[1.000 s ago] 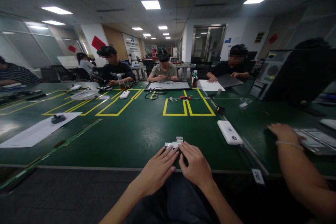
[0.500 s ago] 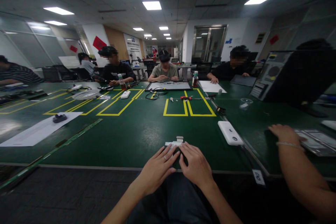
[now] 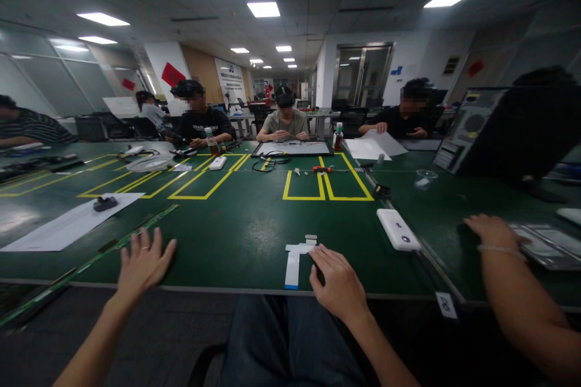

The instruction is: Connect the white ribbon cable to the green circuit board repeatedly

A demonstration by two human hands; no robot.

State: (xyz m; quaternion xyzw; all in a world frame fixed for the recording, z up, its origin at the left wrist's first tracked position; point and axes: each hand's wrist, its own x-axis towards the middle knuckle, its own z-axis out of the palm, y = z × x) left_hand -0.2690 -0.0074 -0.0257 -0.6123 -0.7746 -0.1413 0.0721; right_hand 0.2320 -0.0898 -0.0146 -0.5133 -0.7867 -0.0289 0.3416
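A white flat ribbon cable [image 3: 293, 266] with a blue end lies on the green table, bent into an L or T shape. Its small connector end [image 3: 311, 239] points away from me. My right hand [image 3: 338, 281] rests beside the cable, fingers stretched out and fingertips touching or just at its right end. To the left, my left hand [image 3: 144, 260] is open with fingers spread. Its fingertips reach the edge of a long, thin green circuit board strip [image 3: 93, 260] lying diagonally; whether they touch it I cannot tell.
A white box [image 3: 398, 230] with a cable stands right of my hands. Another person's forearm [image 3: 511, 278] rests further right. White paper [image 3: 54, 233] with a dark object [image 3: 105, 203] lies left. Beyond are yellow tape [image 3: 349, 198], a red-handled screwdriver [image 3: 322, 169], a plastic cup [image 3: 425, 179] and seated people.
My left hand has left the ribbon cable and moved left to the green strip, uncovering the cable's blue end. My right hand has stayed. Across the table, a person has lifted a white sheet.
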